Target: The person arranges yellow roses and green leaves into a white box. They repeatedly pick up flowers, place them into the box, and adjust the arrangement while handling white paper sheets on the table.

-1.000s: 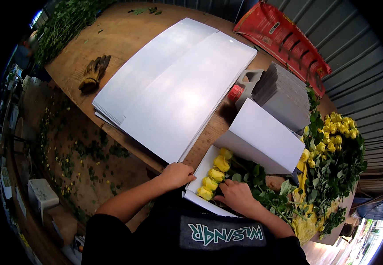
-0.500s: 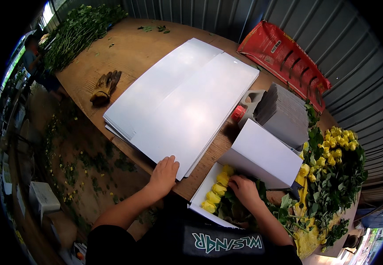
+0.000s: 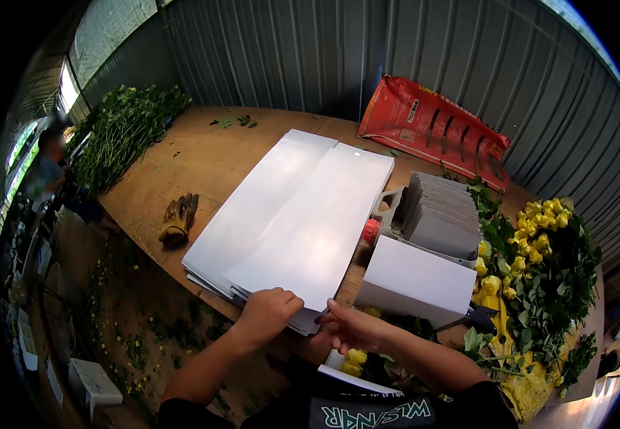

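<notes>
1. White sheets: stacked mid-tabletop, long sides running away from the wearer, near end at the front edge.
2. Left hand: curled at the near end of the sheets, fingers bent narrow; can't tell if it pinches one.
3. Right hand: fingers parted, thumb side up, fingertips by the stack's near right corner; contact unclear.
4. Room: brown wood shows left of and beyond the stack; right side tight, only a narrow wood strip. Front edge runs under the left hand, littered floor below.
5. Writing: red sack carries printed lettering, slots and a small label block; shirt has pale lettering, upside down here.
6. White tray below the right forearm, yellow roses in it, partly hidden by the arm.
7. Right of stack: gray jug with red cap, gray sheet stack, white panel in front; these crowd that side.
8. Far right: rose bunch, leafy, by yellow wrapping.
9. Left: worn glove; cut stems heaped at far corner; another person beyond.
10. Ribbed metal wall bounds the back.
</notes>
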### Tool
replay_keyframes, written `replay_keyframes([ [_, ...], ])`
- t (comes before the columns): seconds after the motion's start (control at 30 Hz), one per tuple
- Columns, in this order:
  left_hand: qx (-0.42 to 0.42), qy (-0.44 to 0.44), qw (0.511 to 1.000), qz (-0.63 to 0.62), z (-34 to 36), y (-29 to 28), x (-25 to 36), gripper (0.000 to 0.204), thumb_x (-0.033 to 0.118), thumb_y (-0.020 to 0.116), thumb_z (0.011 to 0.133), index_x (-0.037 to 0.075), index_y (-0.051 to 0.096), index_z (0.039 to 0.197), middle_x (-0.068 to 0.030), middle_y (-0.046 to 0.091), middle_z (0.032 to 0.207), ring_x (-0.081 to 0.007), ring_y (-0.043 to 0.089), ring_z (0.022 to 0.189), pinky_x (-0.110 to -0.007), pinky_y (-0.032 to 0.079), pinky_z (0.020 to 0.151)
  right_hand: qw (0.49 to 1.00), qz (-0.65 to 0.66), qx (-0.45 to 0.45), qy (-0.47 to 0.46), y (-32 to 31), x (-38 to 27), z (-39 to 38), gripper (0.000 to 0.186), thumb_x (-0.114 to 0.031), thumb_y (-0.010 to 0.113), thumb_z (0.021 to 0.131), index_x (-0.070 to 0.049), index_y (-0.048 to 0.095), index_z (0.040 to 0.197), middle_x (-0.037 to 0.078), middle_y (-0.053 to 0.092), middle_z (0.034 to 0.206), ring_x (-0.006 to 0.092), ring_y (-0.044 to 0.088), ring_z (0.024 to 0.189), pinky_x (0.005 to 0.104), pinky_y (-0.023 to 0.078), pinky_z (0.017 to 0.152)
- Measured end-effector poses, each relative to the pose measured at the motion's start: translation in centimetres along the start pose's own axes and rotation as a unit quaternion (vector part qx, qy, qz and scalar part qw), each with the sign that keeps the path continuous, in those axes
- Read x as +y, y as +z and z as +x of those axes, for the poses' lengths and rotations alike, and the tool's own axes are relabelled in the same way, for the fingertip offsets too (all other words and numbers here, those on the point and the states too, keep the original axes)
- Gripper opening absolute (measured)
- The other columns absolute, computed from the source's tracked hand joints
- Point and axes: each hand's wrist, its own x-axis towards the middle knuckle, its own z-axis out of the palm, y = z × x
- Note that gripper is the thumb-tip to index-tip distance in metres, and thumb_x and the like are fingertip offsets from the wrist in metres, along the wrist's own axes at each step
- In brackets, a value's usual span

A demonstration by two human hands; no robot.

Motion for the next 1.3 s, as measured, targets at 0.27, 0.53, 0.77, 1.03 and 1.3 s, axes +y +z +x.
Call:
replay_keyframes([
  [0.27, -0.029, -0.059, 0.781, -0.622, 1.1, -1.3, 3.1, 0.025, 0.016, 0.053, 0.083, 0.005, 0.053, 0.106, -0.0078, 0.057, 0.101, -0.0182, 0.055, 0.095, -0.032, 0.044, 0.084, 0.953, -0.13, -0.006, -0.272, 2.1, -7.4, -6.1, 0.026, -0.027, 0.042, 0.09, -0.002, 0.047, 0.086, 0.004, 0.052, 0.06, 0.0073, 0.044, 0.046, 0.0189, 0.034, 0.04],
  [0.53, 0.212, -0.101, 0.465, -0.853, 8.6, -5.2, -6.0, 0.081, 0.064, 0.014, 0.083, -0.003, 0.033, 0.126, -0.0181, 0.045, 0.119, -0.0277, 0.047, 0.108, -0.038, 0.041, 0.09, 0.807, -0.458, 0.25, -0.277, -0.7, -3.2, -14.8, 0.017, -0.013, 0.049, 0.086, 0.002, 0.052, 0.093, 0.013, 0.06, 0.067, 0.0166, 0.062, 0.059, 0.0269, 0.048, 0.051],
  [0.77, 0.004, 0.002, 0.672, -0.74, 14.4, -2.6, 0.6, 0.04, 0.016, 0.064, 0.077, 0.009, 0.052, 0.114, -0.0024, 0.06, 0.094, -0.0138, 0.056, 0.089, -0.028, 0.042, 0.084, 0.863, -0.407, 0.29, -0.077, -8.0, 8.5, -16.9, 0.022, -0.021, 0.06, 0.08, 0.0, 0.062, 0.087, 0.01, 0.061, 0.068, 0.0173, 0.06, 0.061, 0.0272, 0.046, 0.056],
  [1.03, -0.026, -0.09, 0.837, -0.539, 13.9, 5.1, 2.8, 0.064, 0.024, 0.06, 0.077, 0.007, 0.028, 0.13, -0.0141, 0.014, 0.138, -0.0272, 0.024, 0.124, -0.043, 0.025, 0.1, 0.86, -0.419, 0.236, 0.17, -10.2, 12.7, -14.2, 0.055, -0.05, 0.052, 0.078, 0.004, 0.062, 0.077, 0.015, 0.06, 0.066, 0.0242, 0.058, 0.064, 0.032, 0.044, 0.061],
  [1.3, 0.089, 0.24, 0.961, -0.107, 5.5, 12.9, 9.9, 0.062, 0.049, 0.031, 0.085, 0.016, 0.017, 0.136, -0.0081, 0.01, 0.143, -0.0201, 0.004, 0.133, -0.055, -0.008, 0.101, 0.899, -0.364, 0.191, 0.152, -12.6, 14.6, -13.1, 0.057, -0.054, 0.055, 0.076, 0.002, 0.06, 0.069, 0.006, 0.053, 0.06, 0.0141, 0.049, 0.056, 0.0256, 0.041, 0.055],
])
